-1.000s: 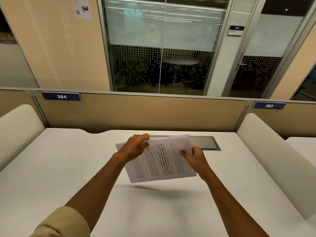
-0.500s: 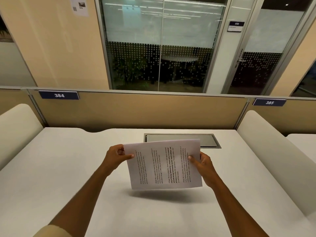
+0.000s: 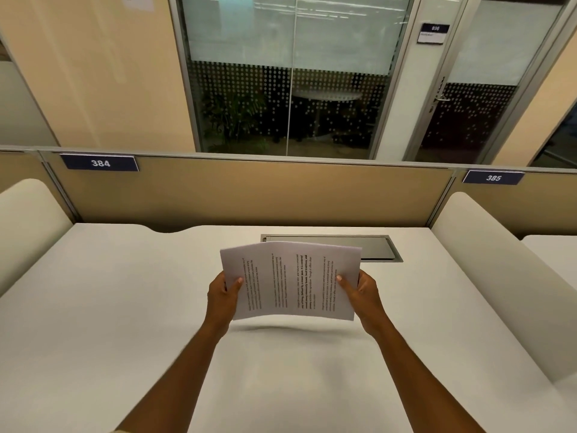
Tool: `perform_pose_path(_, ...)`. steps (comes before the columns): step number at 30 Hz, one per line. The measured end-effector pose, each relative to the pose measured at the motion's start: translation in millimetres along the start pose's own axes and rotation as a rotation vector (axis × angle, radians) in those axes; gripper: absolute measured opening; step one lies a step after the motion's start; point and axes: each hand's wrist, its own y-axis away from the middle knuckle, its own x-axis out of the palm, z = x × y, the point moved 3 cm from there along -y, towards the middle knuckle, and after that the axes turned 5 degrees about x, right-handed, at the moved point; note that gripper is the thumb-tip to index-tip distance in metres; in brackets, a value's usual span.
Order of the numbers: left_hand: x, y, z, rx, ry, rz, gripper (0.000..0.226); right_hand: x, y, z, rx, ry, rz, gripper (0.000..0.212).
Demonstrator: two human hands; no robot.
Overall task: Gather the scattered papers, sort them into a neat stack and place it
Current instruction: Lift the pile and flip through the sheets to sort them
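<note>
The stack of papers is in the air above the white tabletop, printed side up, with the text lines running sideways. The left hand grips its left edge, thumb on top, and the right hand grips the right edge in the same way. A thin shadow lies on the tabletop under the stack. Behind it a grey cable hatch sits in the tabletop.

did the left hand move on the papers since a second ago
Yes. The left hand slid from the papers' far edge near the hatch back toward the person, now gripping their left side.
</note>
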Motion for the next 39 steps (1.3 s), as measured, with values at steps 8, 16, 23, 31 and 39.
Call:
perform_pose_path(8, 6.5, 8.6, 5.6, 0.034, -0.03, -0.128, 0.015, 10.7, 5.5, -7.8, 0.01, -0.048, -0.063, 0.02)
perform_pose_path(16, -0.1, 32.7, 44.3, -0.04, -0.102, -0.112, 0.018, 23.1, 19.4, -50.7, 0.132, -0.084, -0.072, 0.029)
perform_pose_path(23, 0.9, 20.9, 33.3, 0.003, -0.142, -0.1, 0.026, 22.3, 11.6, -39.8, 0.109, -0.071, -0.062, 0.028)
perform_pose_path(31, -3.8, 28.9, 45.6, -0.059, -0.164, -0.074, 0.026, 24.6, 15.9, -51.6, 0.136, -0.047, -0.037, 0.029)
perform_pose_path(39, -4.6, 15.4, 12.8, -0.001, -0.232, -0.044, 0.03, 13.4, 6.6, -37.5, 0.115, 0.024, -0.002, 0.026)
